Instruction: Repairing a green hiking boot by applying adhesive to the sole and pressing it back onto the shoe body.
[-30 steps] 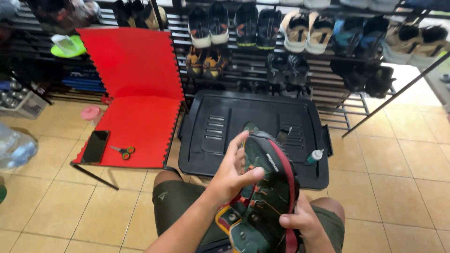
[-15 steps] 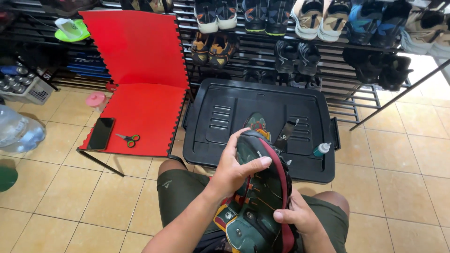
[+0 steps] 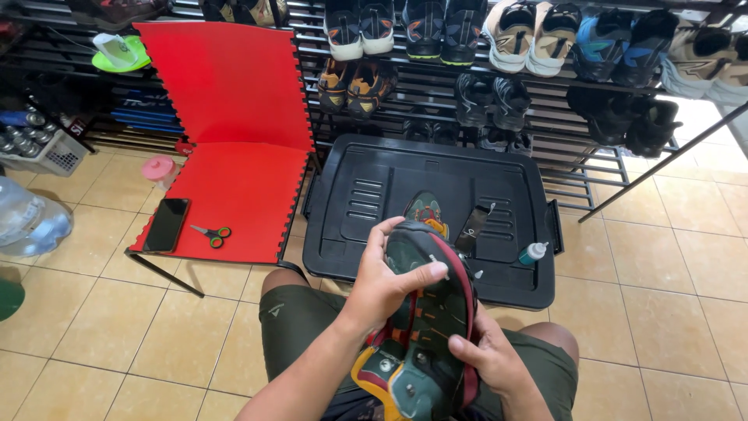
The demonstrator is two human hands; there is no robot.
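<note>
Head camera, looking down: beige tiled floor (image 3: 662,265), and along the far wall a dark metal shoe rack (image 3: 545,109) lined with pairs of trainers and sandals. In front of it lies a black plastic tray (image 3: 366,195) with ribbed panels. On that tray lie a green and orange insole (image 3: 426,212), a dark insole (image 3: 471,231) just beside it, and a small clear bottle with a teal cap (image 3: 533,252) on its side near the right rim.

To the left, a red foam mat (image 3: 234,140) is folded, one half upright against the rack, one half flat. On the flat half rest a black phone (image 3: 166,224) and green-handled scissors (image 3: 212,233), near each other but apart. A pink-lidded container (image 3: 160,170) stands at the mat's left edge.

Down at the lap: the left hand (image 3: 386,281) has its fingers curled tight over the toe of a green, sole-up shoe (image 3: 425,327) with red trim. The right hand (image 3: 487,359) clasps the shoe's right side, fingers wrapped on it.
</note>
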